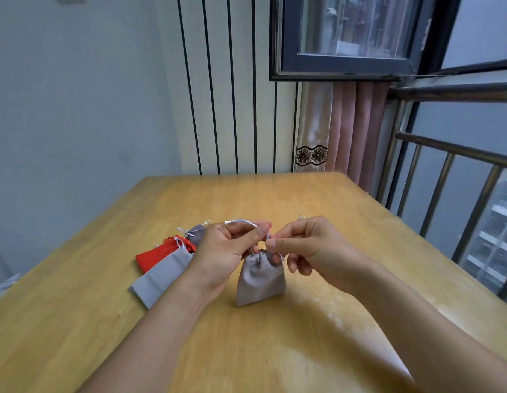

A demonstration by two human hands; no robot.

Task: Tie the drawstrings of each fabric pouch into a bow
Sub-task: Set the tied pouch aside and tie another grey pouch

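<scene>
A small grey fabric pouch [260,279] hangs just above the wooden table [275,350], its mouth gathered shut. My left hand [229,251] pinches a white drawstring [241,222] that arcs over its fingers. My right hand [306,245] pinches the other string end at the pouch's neck, thumb and forefinger together. The two hands nearly touch above the pouch. To the left on the table lie a long grey pouch [161,276], a red pouch [158,255] and another grey pouch [197,233], their strings loose.
The table runs to a striped wall at the back. A pink curtain [351,129] and a window stand at the back right, with a metal railing [445,177] along the right side.
</scene>
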